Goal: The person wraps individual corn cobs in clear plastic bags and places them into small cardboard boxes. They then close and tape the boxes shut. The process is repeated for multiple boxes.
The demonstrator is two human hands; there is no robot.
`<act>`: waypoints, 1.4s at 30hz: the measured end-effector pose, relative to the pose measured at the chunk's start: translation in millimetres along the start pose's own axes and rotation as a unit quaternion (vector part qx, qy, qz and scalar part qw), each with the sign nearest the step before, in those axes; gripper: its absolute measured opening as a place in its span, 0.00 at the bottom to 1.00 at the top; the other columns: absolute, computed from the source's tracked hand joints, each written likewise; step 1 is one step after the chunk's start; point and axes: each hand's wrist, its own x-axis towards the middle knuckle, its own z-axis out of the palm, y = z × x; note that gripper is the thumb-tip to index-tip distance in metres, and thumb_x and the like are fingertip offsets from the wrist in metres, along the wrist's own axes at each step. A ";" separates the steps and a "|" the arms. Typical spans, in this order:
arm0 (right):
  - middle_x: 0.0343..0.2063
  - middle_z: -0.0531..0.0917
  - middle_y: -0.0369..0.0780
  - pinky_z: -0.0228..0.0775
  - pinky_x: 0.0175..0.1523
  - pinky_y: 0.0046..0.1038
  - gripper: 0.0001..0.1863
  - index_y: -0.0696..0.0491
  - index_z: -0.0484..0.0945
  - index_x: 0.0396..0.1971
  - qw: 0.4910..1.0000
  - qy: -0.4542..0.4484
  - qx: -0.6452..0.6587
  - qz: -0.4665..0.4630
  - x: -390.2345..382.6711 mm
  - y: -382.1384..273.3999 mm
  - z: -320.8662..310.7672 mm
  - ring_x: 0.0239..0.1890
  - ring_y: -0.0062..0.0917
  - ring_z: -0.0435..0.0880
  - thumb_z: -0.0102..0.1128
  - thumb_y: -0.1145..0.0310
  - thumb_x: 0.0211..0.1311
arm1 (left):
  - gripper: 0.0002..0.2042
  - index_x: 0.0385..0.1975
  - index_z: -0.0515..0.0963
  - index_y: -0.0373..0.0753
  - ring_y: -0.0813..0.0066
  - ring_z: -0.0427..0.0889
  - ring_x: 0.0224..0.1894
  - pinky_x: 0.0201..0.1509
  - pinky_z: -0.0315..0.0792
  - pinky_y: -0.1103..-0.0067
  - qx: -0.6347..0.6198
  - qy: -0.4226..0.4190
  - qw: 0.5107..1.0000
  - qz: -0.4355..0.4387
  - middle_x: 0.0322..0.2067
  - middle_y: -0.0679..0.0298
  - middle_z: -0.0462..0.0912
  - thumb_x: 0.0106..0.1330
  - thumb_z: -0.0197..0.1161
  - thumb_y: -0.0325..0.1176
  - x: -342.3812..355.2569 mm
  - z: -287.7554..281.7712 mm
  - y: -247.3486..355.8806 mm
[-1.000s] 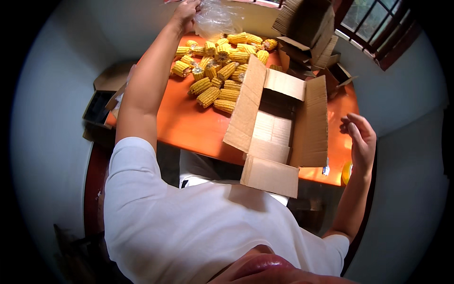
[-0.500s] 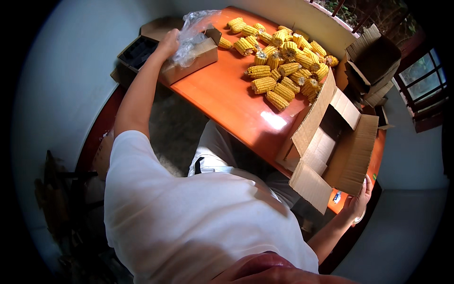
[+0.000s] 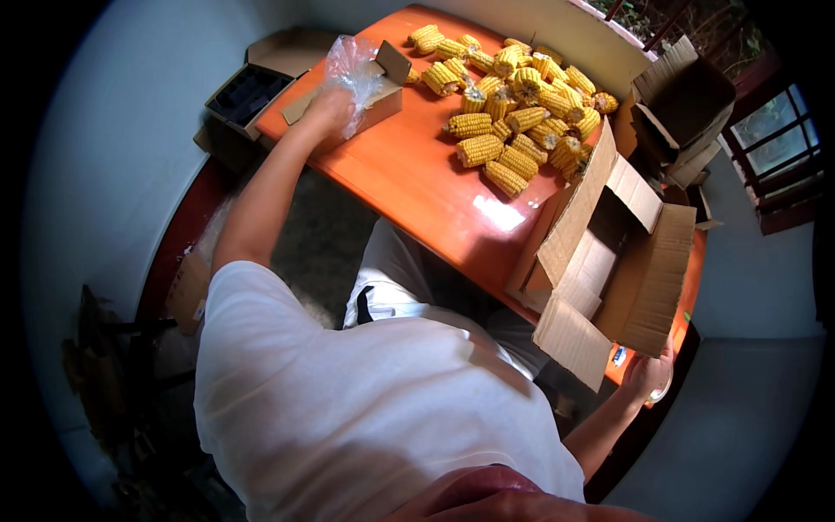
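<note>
At the table's far left corner, my left hand (image 3: 330,111) is closed on a crumpled clear plastic bag (image 3: 352,70), which partly covers its fingers. The hand and bag are at a low, open cardboard box (image 3: 383,106). My right hand (image 3: 651,374) grips the near right side of a larger cardboard box (image 3: 648,283), its fingers partly hidden against the wall. That box stands open at the table's right end, flaps spread; the inside that shows is bare cardboard. Between the two boxes lies a heap of yellow corn cobs (image 3: 522,113).
The glossy orange table (image 3: 409,187) runs diagonally across the view. Left of it is a box with dark contents (image 3: 248,94). Empty cartons (image 3: 683,104) are stacked at the right by the barred window (image 3: 774,139). Flattened cardboard (image 3: 187,291) lies at the lower left.
My left hand has moved right and nearer with the plastic bag, down to the low box. My right hand has shifted slightly along the large box, which has stayed in place.
</note>
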 end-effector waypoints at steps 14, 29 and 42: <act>0.51 0.73 0.44 0.64 0.53 0.25 0.34 0.63 0.63 0.58 0.990 -0.069 -0.083 -0.088 -8.1 -22.2 35.8 0.50 0.23 0.73 0.55 0.51 0.62 | 0.14 0.40 0.74 0.35 0.44 0.76 0.44 0.47 0.69 0.63 -0.173 -0.084 0.981 -0.027 0.40 0.42 0.78 0.62 0.52 0.38 13.9 8.6 -5.4; 0.15 0.73 0.33 0.62 0.25 0.20 0.14 0.59 0.73 0.21 0.979 0.056 -0.192 -0.044 -16.4 -77.3 93.8 0.19 0.15 0.70 0.54 0.66 0.62 | 0.21 0.50 0.64 0.30 0.43 0.71 0.49 0.51 0.66 0.61 -0.070 0.018 0.995 -0.075 0.46 0.40 0.72 0.59 0.56 0.32 -0.3 -30.6 37.6; 0.20 0.81 0.48 0.73 0.30 0.33 0.20 0.62 0.79 0.26 0.878 0.316 -0.310 -0.183 264.5 -23.6 -101.7 0.21 0.33 0.82 0.51 0.57 0.61 | 0.27 0.52 0.68 0.38 0.51 0.71 0.54 0.57 0.63 0.65 -0.082 0.007 0.982 -0.170 0.50 0.49 0.74 0.63 0.52 0.54 -3.0 -65.2 45.5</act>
